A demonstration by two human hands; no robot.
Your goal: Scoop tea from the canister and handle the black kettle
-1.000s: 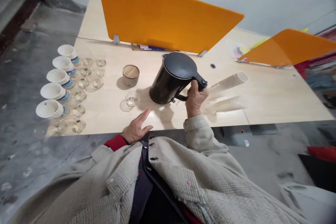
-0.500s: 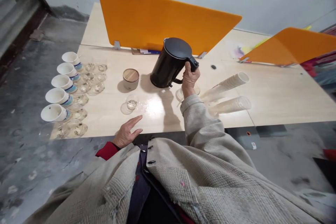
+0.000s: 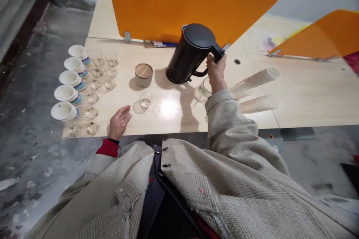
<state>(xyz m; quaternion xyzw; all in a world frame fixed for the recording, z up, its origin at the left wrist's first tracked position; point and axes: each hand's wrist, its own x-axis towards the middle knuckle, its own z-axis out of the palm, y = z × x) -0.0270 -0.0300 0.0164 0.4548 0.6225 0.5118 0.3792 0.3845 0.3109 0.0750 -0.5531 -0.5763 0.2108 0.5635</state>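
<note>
My right hand is wrapped round the handle of a black electric kettle, its lid closed. Whether the kettle's base touches the table I cannot tell. Partly behind my right wrist stands a clear glass vessel. My left hand hovers by the table's front edge, fingers loosely extended and thumb apart, holding nothing. Close to it on the right is a small clear cup with dark bits in its bottom. A round grey canister with a wooden lid sits behind that cup.
At the left end of the table, several white paper cups form a row beside several clear cups holding dark bits. Stacked paper cups and stacked clear cups lie to the right. An orange divider runs along the back.
My left hand has moved left, away from the front of the small cup. My right hand still grips the kettle. The camera view has shifted slightly.
</note>
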